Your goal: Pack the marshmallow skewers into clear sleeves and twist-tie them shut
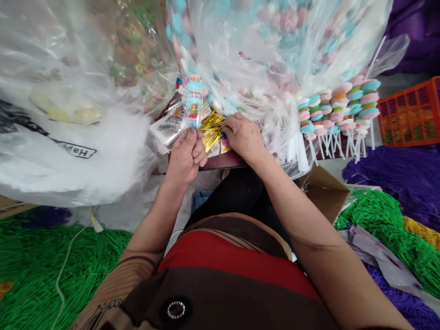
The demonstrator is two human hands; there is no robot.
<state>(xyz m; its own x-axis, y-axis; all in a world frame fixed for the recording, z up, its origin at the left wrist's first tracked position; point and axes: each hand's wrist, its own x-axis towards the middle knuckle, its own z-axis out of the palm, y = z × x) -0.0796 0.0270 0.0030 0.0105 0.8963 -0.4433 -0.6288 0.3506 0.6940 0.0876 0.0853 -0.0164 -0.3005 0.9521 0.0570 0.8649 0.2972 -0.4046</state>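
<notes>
Upright in my left hand [189, 153] is a bagged marshmallow stick [194, 103], blue and multicoloured inside a printed clear bag. My thumb and curled fingers grip its lower end, so the stick is hidden. My right hand [243, 137] is at the right edge of a pile of gold twist ties [211, 128], its fingertips pinched together against the tie ends. Whatever sits between those fingertips is too small to make out. Flat printed clear bags [167, 128] lie in a stack just left of the ties.
A large clear sack of pastel marshmallows [261, 50] fills the table's back. Unwrapped marshmallow sticks [338, 110] lie at right beside white sticks [298, 142]. A bulky white plastic bag [85, 169] stands left. An orange crate [410, 112] and an open cardboard box [323, 192] are at right.
</notes>
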